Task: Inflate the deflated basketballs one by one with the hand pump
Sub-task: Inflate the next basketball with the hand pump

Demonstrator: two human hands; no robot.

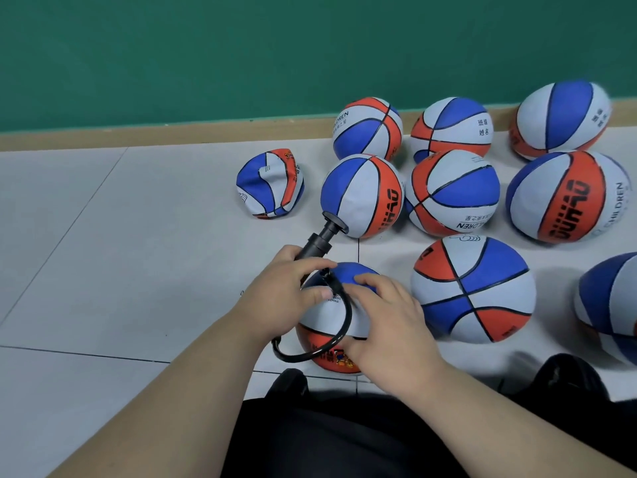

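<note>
Down on the near floor (103, 236), the left hand (275, 294) is gripping the hand pump (312, 250), the right hand (382, 326) is pressing flat on the basketball (344, 272), and any roll is risking yanking the hose (347, 315) needle out.

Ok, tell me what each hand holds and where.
Left hand grips the hand pump by its barrel; right hand rests on top of the basketball, steadying it.

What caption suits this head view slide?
Left hand grips the pump, right hand rests on a basketball, other balls nearby.
</note>
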